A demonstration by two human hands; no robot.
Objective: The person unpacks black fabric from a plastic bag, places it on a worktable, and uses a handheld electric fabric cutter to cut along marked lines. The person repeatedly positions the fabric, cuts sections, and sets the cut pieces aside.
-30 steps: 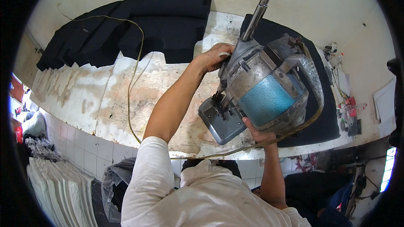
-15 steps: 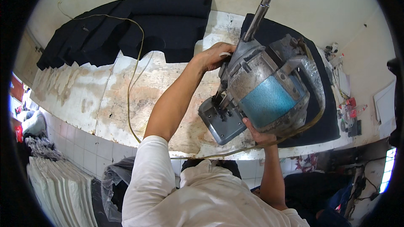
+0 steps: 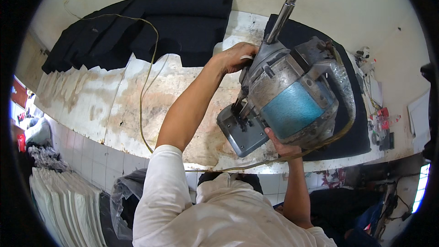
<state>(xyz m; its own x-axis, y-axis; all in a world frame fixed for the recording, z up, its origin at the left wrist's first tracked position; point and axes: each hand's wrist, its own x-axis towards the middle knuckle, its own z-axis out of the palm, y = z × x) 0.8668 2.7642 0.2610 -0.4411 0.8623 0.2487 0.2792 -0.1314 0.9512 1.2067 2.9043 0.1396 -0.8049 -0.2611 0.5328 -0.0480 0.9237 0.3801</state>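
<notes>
A heavy electric cloth-cutting machine point(image 3: 292, 110), with a grey and blue motor housing, fills the space in front of me, tilted. Its flat grey base plate point(image 3: 243, 132) lies toward me, and two shiny metal rods point(image 3: 284, 16) stick out at the far end. My left hand point(image 3: 237, 58) is closed on the machine's far left side, beside the foot of the rods. Under the near end of the housing, my right hand point(image 3: 282, 145) supports it beside the base plate. Its thumb shows; the other fingers are partly hidden.
Black stacked fabric point(image 3: 183, 32) covers the table's far left, and another black pile point(image 3: 356, 132) lies beneath and right of the machine. A yellowish cord point(image 3: 155, 59) loops over the worn white table point(image 3: 151, 105). Bottles and small items point(image 3: 382, 119) line the right edge.
The view has shifted very slightly. Both hands keep the same hold on the cloth-cutting machine, which stays at nearly the same tilt.
</notes>
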